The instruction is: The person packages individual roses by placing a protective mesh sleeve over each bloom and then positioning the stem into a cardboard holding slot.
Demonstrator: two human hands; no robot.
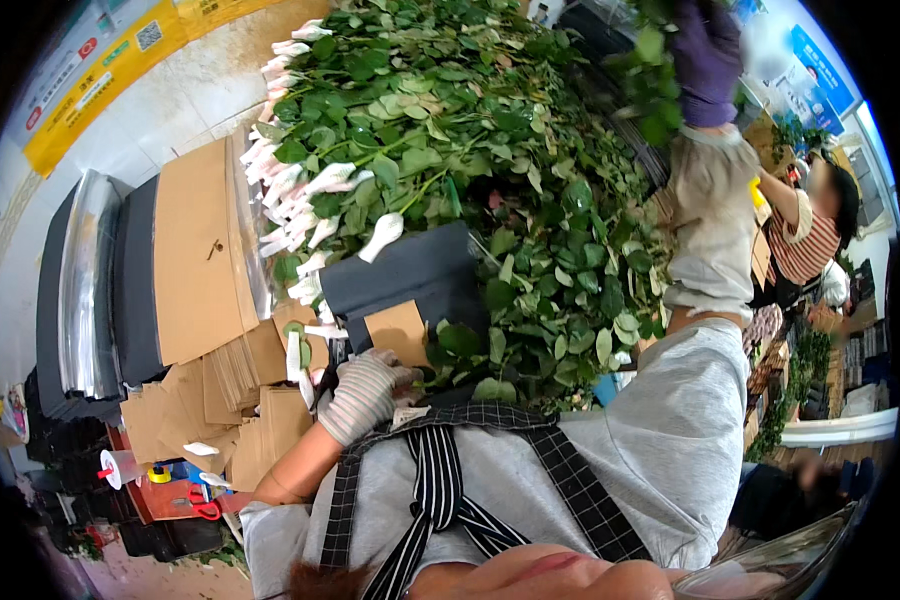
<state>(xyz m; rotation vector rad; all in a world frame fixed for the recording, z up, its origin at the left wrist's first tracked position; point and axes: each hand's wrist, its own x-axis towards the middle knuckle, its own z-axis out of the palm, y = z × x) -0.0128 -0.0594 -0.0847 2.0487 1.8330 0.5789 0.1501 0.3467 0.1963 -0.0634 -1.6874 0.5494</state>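
My left hand [361, 396], in a striped knit glove, lies close to my body at the near edge of a black sheet [401, 274]. Its curled fingers meet the lower edge of a small cardboard piece [397, 331] on that sheet; whether they grip anything cannot be told. Far forward on the right, my right hand [709, 71] wears a purple glove. Blurred leafy stems [656, 90] hang beside it and appear held, though the fingertips are hidden. Between my arms spreads a large heap of leafy flower stems [450, 127], many with heads in white net sleeves [382, 236].
Cardboard sheets [195, 255], black sheets [136, 277] and clear plastic film [86, 285] lean at left. Below them are loose cardboard pieces [184, 409], red-handled scissors [204, 501] and a lidded cup [120, 469]. Another person [806, 225] in a striped top works at right.
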